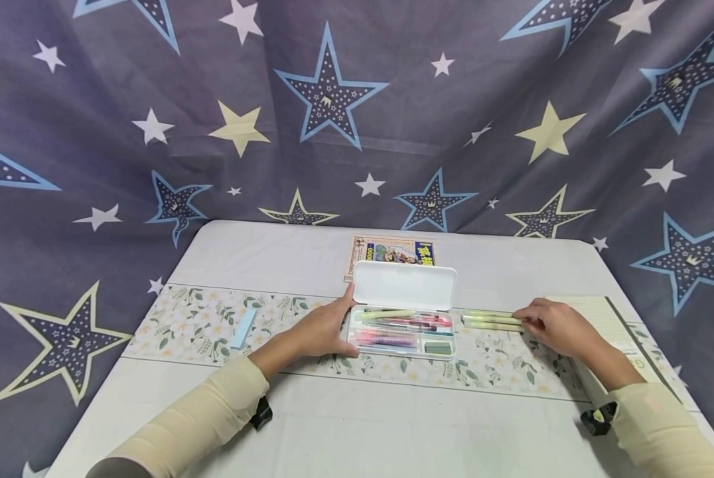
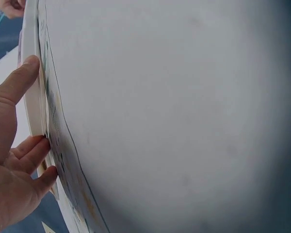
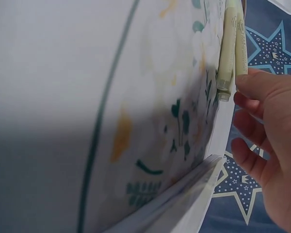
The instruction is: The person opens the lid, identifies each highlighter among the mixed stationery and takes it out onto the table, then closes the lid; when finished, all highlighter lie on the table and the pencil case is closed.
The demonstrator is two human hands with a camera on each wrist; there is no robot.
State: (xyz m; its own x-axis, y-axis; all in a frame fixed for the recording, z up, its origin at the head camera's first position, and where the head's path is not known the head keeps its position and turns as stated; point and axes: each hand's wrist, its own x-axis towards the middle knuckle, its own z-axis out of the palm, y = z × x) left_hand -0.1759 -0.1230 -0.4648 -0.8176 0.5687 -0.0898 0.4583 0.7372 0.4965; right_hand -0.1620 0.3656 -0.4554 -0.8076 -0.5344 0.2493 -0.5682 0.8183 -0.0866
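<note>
1. Fingers of my right hand (image 1: 557, 326) pinch the right-hand end of a slim, pale yellow-green pen (image 3: 241, 43); a matching second pen (image 3: 227, 48) lies just beside it, both right of the case.
2. With my left hand (image 1: 321, 328) I grip the left end of an open, white plastic pencil case (image 1: 405, 284), thumb at its near side.
3. That case sits on a floral-patterned strip (image 1: 204, 318) across the white surface (image 1: 363, 425), lid raised, colourful pens (image 1: 387, 338) and a grey-green rectangular block (image 1: 437, 348) inside.
4. Behind it lies an illustrated book (image 1: 393, 249); well left, a flat light-blue bar (image 1: 243, 328).
</note>
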